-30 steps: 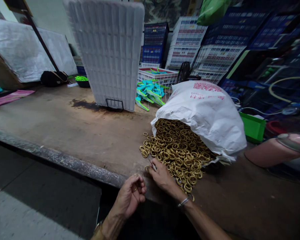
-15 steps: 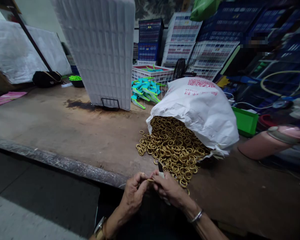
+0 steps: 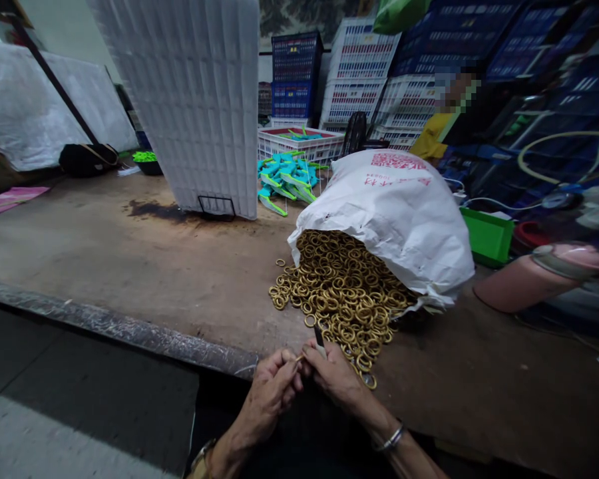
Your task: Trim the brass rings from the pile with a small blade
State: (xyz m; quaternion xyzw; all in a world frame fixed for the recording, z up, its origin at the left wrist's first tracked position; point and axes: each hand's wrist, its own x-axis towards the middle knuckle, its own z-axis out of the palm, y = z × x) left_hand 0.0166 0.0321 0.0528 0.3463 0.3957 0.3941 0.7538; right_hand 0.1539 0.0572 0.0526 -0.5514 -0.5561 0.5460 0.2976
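My left hand [image 3: 273, 392] and my right hand [image 3: 335, 374] meet at the near edge of the wooden table [image 3: 144, 259], fingers pinched together. Between them sits a small brass ring [image 3: 299, 358], held by my left fingers. My right hand grips a thin dark tool [image 3: 319, 335] whose tip sticks up beside the ring. Just beyond my hands lies a heap of brass rings [image 3: 339, 293], spilling from a white woven sack [image 3: 394, 213] lying on its side.
A tall white plastic crate [image 3: 190, 100] stands upright at the table's back. Turquoise plastic parts [image 3: 284, 176] lie behind the sack. Stacked blue and white crates [image 3: 369, 73] line the wall. A green box [image 3: 486, 236] and pink cylinder [image 3: 529, 283] sit right; a person in yellow [image 3: 436, 133] is behind.
My right hand left the ring heap and drew back to meet my left hand at the table edge. Both hands now pinch together around one ring.
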